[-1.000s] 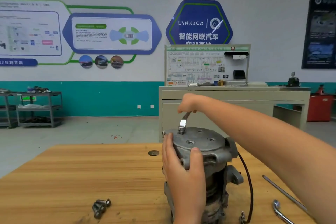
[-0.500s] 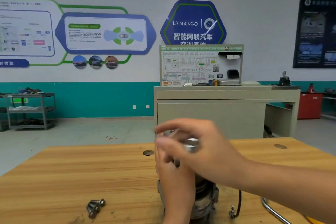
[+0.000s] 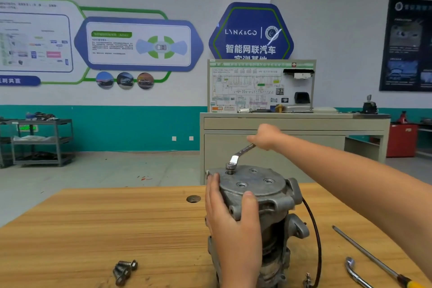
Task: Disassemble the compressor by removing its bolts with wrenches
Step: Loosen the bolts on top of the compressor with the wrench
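Observation:
A grey metal compressor point(image 3: 268, 196) stands upright on the wooden table point(image 3: 93, 229). My left hand point(image 3: 231, 215) grips the near left side of its top cover. A raised bolt point(image 3: 230, 167) sticks out of the cover's far left hole; three other holes in the cover show no bolt heads. A silver ring wrench point(image 3: 240, 153) sits on that bolt, its handle slanting up to the right. My right hand point(image 3: 266, 135) grips the handle's far end. Loose bolts point(image 3: 124, 270) lie on the table at the near left.
A long screwdriver point(image 3: 369, 256) with a yellow handle and a bent socket wrench point(image 3: 354, 271) lie on the table at the right. A black cable point(image 3: 315, 234) hangs from the compressor. A round hole point(image 3: 193, 199) is in the tabletop. A beige bench point(image 3: 294, 138) stands behind the table.
Half a second ago my right hand swept close over the compressor top, blurred. Now it is back out at the far right with the wrench seated on the bolt. My left hand kept its grip.

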The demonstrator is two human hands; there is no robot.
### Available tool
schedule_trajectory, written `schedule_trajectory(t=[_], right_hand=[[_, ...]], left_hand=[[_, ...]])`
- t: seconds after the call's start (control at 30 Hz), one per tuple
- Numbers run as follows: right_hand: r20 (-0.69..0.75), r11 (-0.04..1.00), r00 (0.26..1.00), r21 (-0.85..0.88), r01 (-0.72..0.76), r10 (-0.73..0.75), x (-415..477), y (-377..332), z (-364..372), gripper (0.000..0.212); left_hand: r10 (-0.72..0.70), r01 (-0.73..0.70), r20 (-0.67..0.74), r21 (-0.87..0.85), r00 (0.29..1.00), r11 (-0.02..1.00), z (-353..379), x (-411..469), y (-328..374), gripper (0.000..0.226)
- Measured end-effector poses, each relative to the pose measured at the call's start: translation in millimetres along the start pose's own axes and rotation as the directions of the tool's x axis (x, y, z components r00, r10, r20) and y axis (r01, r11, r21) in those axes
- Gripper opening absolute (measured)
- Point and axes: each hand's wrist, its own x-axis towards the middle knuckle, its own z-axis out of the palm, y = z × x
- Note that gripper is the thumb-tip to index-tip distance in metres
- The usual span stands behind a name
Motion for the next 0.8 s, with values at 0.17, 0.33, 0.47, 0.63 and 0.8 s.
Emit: schedule_trajectory(t=[0.17,0.33,0.47,0.63,0.8], right_hand=[[0.185,0.934,0.943,-0.181,0.309,-0.277,-20.3,-77.8,19.8,0.019],[0.127,0.817,0.838,-0.185,0.546,-0.531,-71.4,-102.6,33.4,0.038],[0.004,0.74,0.744,-0.101,0.665,-0.669,-121.2,-101.2,16.5,0.048],[-0.121,0.678,0.702,0.187,0.711,-0.702,-167.3,-51.4,-9.0,0.045],[-0.27,0.631,0.803,0.505,0.588,-0.532,-180.0,6.4,-10.3,0.031]], left_hand=[[0.034,-0.034,0.002,0.007,0.999,0.999,-0.9,1.7,0.8,0.051],[0.12,-0.12,0.006,-0.018,0.993,0.993,0.1,2.6,1.4,0.054],[0.126,-0.126,-0.005,-0.083,0.992,0.989,-0.8,4.4,2.4,0.032],[0.145,-0.145,0.017,0.037,0.989,0.989,6.2,11.0,1.7,0.018],[0.077,-0.077,0.001,-0.004,0.997,0.997,2.2,4.4,-3.2,0.065]])
